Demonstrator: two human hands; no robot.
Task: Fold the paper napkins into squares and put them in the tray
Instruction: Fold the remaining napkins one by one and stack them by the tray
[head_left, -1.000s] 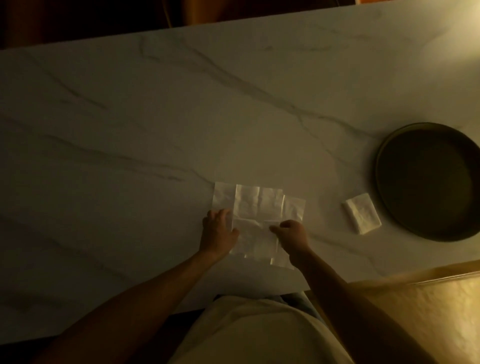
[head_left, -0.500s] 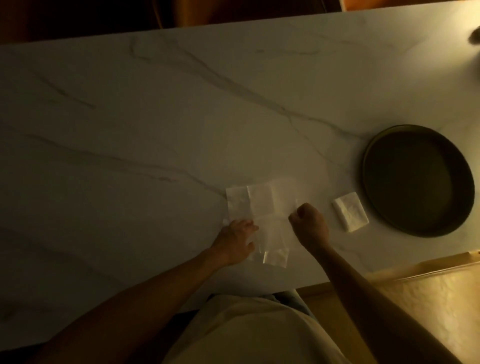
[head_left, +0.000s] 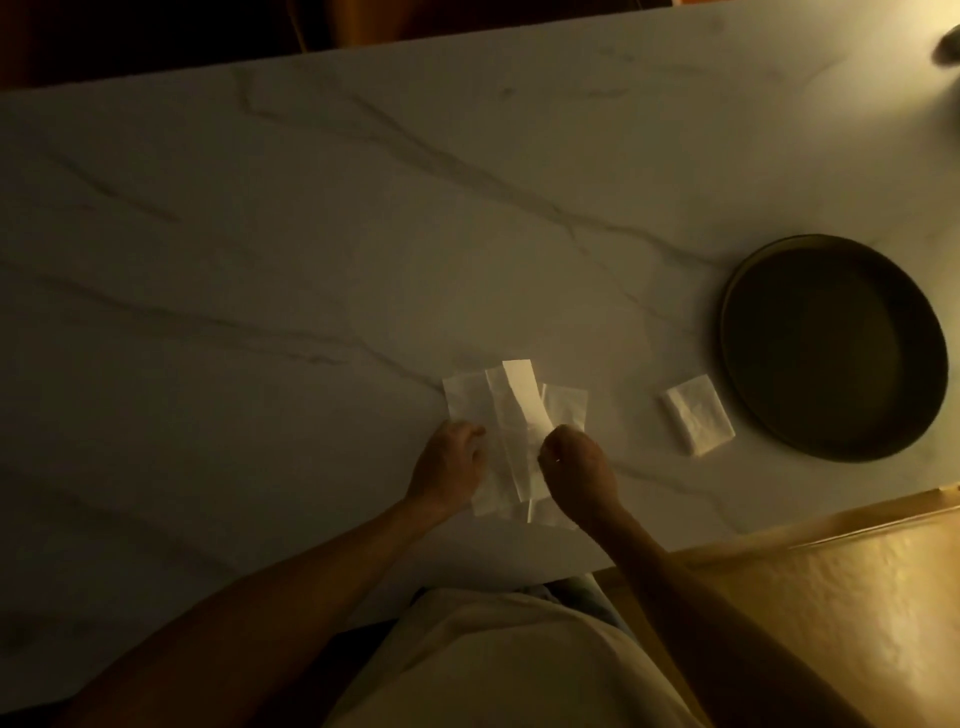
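A thin white paper napkin (head_left: 511, 415) lies partly unfolded on the marble table near its front edge. My right hand (head_left: 579, 475) pinches one layer of it and holds a narrow strip raised above the rest. My left hand (head_left: 449, 465) rests on the napkin's left part, fingers curled on the paper. To the right lies a small folded napkin square (head_left: 698, 415), apart from both hands. Further right stands the round dark tray (head_left: 737, 291), with nothing visible inside it.
The marble table (head_left: 311, 260) stretches far to the left and back. A yellow-lit floor or surface (head_left: 831, 597) shows past the table's front right corner. A dark object (head_left: 948, 44) sits at the far right edge. The scene is dim.
My right hand has pulled a layer of the napkin up and over, so a strip now stands raised. My left hand has shifted up along the left edge of the napkin.
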